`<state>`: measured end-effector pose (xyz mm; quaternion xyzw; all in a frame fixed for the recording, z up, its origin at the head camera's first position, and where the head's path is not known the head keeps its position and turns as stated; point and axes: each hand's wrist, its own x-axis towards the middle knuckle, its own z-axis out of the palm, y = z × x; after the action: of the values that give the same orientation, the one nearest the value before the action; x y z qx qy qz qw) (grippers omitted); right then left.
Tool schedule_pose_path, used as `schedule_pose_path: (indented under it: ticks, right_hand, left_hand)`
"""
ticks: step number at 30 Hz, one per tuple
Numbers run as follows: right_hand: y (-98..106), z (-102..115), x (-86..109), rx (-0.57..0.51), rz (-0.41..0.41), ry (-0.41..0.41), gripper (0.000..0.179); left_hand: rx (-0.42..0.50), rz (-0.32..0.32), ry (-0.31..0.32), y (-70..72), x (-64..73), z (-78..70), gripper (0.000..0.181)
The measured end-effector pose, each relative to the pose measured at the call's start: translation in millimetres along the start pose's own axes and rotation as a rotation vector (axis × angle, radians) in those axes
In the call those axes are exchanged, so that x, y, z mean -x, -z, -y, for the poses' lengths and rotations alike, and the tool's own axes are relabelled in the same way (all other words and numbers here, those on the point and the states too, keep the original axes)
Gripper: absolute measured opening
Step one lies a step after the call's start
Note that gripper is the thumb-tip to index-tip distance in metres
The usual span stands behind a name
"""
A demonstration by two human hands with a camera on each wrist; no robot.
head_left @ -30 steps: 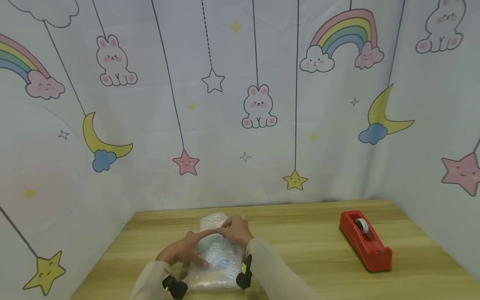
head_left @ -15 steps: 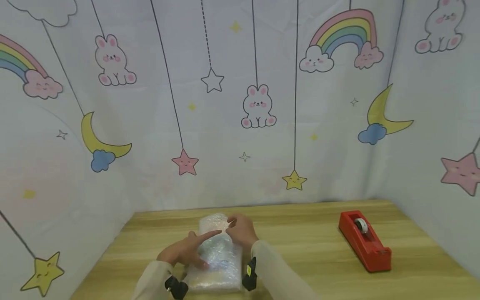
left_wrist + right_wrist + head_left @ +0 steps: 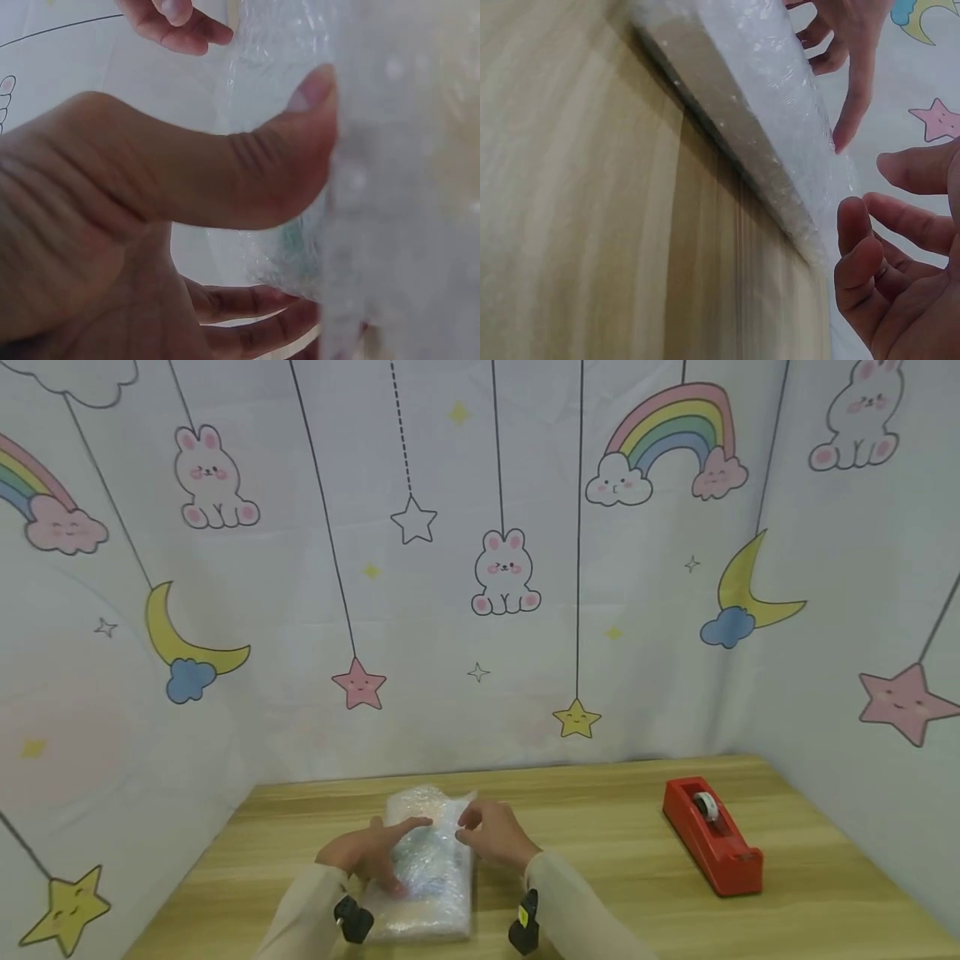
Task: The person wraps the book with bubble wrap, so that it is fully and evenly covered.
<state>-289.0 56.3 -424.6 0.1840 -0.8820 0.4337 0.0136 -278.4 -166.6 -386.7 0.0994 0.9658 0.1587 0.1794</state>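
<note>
A flat package in clear bubble wrap (image 3: 431, 906) lies on the table; a brownish side shows through the wrap in the right wrist view. My left hand (image 3: 365, 850) rests on its left part with the index finger stretched across the top. Seen from the left wrist, the thumb (image 3: 300, 142) and the other fingers touch the wrap, spread apart. My right hand (image 3: 495, 837) hovers beside the package's upper right edge. From the right wrist, its fingers (image 3: 855, 274) are loosely bent, hold nothing and stand apart from the wrap.
A red tape dispenser (image 3: 711, 839) with a roll of tape (image 3: 706, 807) stands on the right of the wooden table (image 3: 600, 860). White cloth walls (image 3: 420, 627) printed with rabbits, stars and rainbows enclose the table at the back and both sides.
My right hand has drawn away from the left index fingertip to the right, off the wrap's top. A wrap corner at the far right shows now. The left hand stays; the head view has shifted slightly.
</note>
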Motion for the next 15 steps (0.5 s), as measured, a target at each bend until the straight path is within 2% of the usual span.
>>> schedule_pose_path:
  ticks: [6,15]
  right_hand:
    - [0.7,-6.4,5.2,-0.046,0.026,-0.006,0.012]
    - [3.0,-12.0,8.4,-0.053,0.036,0.010,0.007]
  left_hand:
    - [0.019,-0.024,0.021,-1.4,2.7,0.5,0.088]
    - [0.041,-0.086,-0.062,-4.1,0.1,8.1,0.088]
